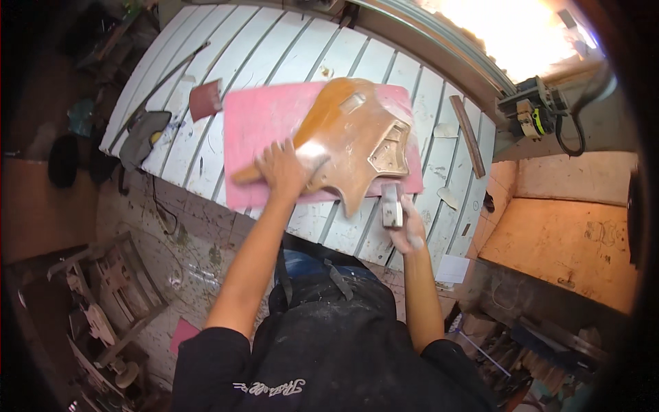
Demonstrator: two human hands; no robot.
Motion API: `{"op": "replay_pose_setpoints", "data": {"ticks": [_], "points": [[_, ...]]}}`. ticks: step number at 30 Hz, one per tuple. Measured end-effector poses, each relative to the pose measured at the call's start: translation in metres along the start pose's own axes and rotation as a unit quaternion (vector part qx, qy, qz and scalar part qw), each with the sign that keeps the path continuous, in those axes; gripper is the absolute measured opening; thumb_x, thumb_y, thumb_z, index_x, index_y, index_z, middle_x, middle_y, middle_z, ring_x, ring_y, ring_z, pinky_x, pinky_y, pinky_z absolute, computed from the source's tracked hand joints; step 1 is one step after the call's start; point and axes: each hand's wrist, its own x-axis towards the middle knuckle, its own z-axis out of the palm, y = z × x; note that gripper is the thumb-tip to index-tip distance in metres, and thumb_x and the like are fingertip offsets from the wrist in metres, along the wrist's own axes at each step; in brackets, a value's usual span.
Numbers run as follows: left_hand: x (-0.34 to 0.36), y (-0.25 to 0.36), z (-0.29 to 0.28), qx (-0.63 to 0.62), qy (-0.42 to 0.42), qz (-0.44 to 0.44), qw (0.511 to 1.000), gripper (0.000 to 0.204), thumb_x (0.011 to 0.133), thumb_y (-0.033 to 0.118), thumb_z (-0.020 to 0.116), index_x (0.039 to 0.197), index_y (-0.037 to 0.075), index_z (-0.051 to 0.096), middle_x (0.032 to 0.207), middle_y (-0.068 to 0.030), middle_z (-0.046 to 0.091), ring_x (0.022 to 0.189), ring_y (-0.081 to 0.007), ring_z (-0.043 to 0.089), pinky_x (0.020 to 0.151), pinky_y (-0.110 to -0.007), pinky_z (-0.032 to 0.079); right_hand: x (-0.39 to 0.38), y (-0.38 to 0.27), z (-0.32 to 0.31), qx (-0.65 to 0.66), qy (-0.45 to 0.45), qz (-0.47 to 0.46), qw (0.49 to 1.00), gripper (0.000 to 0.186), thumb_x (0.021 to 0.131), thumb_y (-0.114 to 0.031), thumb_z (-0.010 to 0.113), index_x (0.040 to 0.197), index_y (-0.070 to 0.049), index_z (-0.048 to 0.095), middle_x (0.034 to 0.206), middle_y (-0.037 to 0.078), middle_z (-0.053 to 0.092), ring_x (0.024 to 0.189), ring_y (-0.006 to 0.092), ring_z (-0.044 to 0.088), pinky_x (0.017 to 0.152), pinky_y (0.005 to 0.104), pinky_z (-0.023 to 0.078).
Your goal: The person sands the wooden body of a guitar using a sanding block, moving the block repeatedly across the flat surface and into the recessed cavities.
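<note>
A brown wooden electric guitar body [350, 141], with pocket cut-outs and pointed horns, lies on a pink mat [254, 110]. Spread over its left part is my left hand [283, 167], fingers apart and thumb stretched to the right, pressing on the wood. My right hand [409, 230] is closed round a pale grey sanding block [392, 206]. That block is just off the body's near right edge, close to a horn. Whitish dust covers some of the right hand, and the block's underside is hidden.
The mat lies on a white slatted table [343, 233]. A reddish sandpaper sheet [205, 100] and a grey cloth-like item [143, 139] sit to the left. A brown wooden strip [467, 136] lies on the right. An orange-brown board [563, 240] is beyond the right edge.
</note>
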Motion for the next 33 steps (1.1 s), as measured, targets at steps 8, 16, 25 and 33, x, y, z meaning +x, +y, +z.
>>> {"op": "replay_pose_setpoints", "data": {"ticks": [8,16,25,33], "points": [[-0.089,-0.005,0.022,-0.226,0.092,0.15,0.958,0.084,0.085,0.052,0.084,0.143,-0.003,0.057,0.133,-0.0277,0.06,0.129,-0.0442,0.054,0.113,-0.056,0.04,-0.043,0.004,-0.003,0.164,-0.092,0.111,0.976,0.049,0.109,-0.04,0.048,0.136,-0.002,0.063,0.119,0.016,0.074,0.102,0.0303,0.07,0.082,0.0445,0.059],[-0.13,0.039,-0.003,-0.547,-0.153,0.177,0.804,0.04,0.095,0.011,0.08,0.13,-0.003,0.067,0.126,-0.011,0.071,0.112,-0.0168,0.069,0.094,-0.032,0.057,-0.062,-0.001,0.06,0.07,-0.085,0.08,0.991,0.055,0.114,-0.051,0.042,0.142,-0.006,0.056,0.125,0.013,0.073,0.111,0.0269,0.072,0.075,0.0414,0.065],[-0.123,0.022,-0.025,-0.603,-0.187,0.14,0.763,0.038,0.093,0.01,0.083,0.127,-0.003,0.073,0.109,-0.0047,0.072,0.098,-0.0113,0.069,0.085,-0.028,0.057,-0.046,0.004,0.041,-0.088,-0.137,0.034,0.986,0.063,0.115,-0.057,0.035,0.145,-0.004,0.052,0.128,0.016,0.07,0.107,0.0278,0.075,0.076,0.0414,0.069],[-0.12,0.026,-0.032,-0.538,-0.25,0.149,0.791,0.045,0.096,0.012,0.08,0.137,-0.004,0.07,0.121,-0.0084,0.074,0.102,-0.0115,0.069,0.086,-0.028,0.058,-0.052,0.003,0.048,-0.003,-0.184,0.046,0.982,0.055,0.112,-0.047,0.054,0.144,-0.002,0.052,0.119,0.014,0.069,0.102,0.0231,0.075,0.073,0.0405,0.071]]}}
